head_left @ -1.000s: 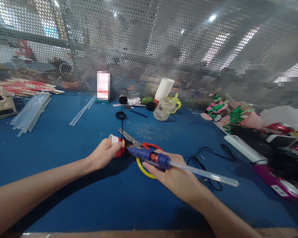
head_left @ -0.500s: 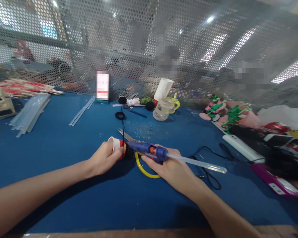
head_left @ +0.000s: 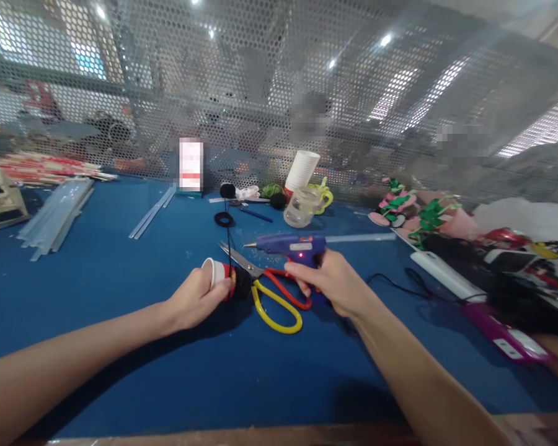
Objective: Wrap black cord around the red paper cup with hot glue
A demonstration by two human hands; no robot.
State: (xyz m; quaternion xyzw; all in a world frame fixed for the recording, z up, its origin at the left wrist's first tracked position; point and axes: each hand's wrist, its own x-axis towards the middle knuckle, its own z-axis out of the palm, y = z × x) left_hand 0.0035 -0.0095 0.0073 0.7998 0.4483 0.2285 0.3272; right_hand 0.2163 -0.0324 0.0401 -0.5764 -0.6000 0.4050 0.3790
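My left hand [head_left: 196, 298] is closed round a small paper cup [head_left: 215, 272], white at its open end and red further along. Black yarn [head_left: 244, 284] wraps the cup's other end, and a black strand runs from there up to a ring of yarn [head_left: 224, 218] on the table. My right hand [head_left: 328, 280] grips the handle of a blue glue gun [head_left: 286, 243], its metal nozzle pointing left and a clear glue stick [head_left: 360, 238] sticking out behind. Beneath the glue gun lie scissors [head_left: 279, 313] with one yellow and one red handle loop, blades partly spread.
Glue sticks [head_left: 56, 217] lie in a pile at left. A phone [head_left: 190, 164] stands at the back near stacked paper cups [head_left: 303, 170] and a clear plastic cup [head_left: 300, 210]. At right are craft flowers [head_left: 430, 214] and a white-and-purple power strip [head_left: 451, 279] with a black cord.
My right hand has lifted the glue gun up and away from the cup, turning its nozzle left. The scissors now show more fully. My left hand stays in place with the cup.
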